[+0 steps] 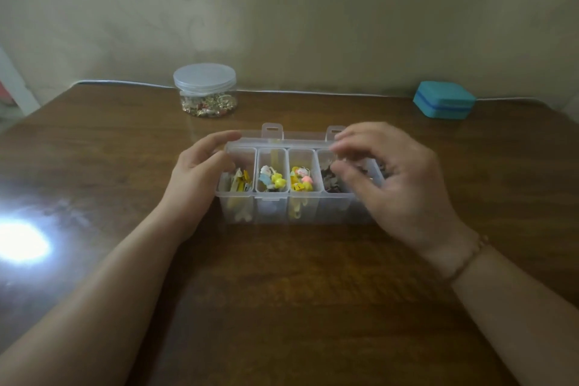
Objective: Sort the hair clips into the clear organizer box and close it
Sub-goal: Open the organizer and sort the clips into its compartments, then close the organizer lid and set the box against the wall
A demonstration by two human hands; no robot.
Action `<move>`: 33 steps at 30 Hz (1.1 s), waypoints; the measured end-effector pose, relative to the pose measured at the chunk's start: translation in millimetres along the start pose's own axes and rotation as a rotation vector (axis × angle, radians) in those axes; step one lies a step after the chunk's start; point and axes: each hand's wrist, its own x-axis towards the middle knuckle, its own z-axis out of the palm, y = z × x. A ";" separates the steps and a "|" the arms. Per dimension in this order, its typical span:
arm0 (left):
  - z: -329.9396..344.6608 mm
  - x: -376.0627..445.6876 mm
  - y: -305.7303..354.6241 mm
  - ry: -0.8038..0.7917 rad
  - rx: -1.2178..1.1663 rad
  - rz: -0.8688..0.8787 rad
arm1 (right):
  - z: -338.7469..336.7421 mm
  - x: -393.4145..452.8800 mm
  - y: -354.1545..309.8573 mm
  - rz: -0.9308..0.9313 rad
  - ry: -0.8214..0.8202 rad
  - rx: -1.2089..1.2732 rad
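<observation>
With left hand (200,172) gripping the end of the box (282,197) at table (282,291) centre and right hand (388,175) loosely curled, apparently empty, over the right compartments, swing lid (282,140) forward evenly and press both latches.

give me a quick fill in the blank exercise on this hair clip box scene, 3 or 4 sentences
1. The clear organizer box stands on a brown ____ table.
2. The round jar behind the box has its lid ____.
3. The small case at the far right of the table is ____ in colour.
4. The bracelet is on the ____ wrist.

Missing words: wooden; on; blue; right
</observation>
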 end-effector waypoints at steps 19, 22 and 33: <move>-0.6 1.7 -0.4 0.006 -0.171 -0.072 | -22.4 0.4 53.2 1.051 0.070 0.721; -0.3 -0.7 1.6 -0.001 -0.189 -0.031 | -29.9 -1.2 56.1 0.989 0.157 1.090; -0.9 -0.2 -3.3 -0.169 -0.319 0.189 | -25.7 -4.3 51.6 0.815 0.428 1.298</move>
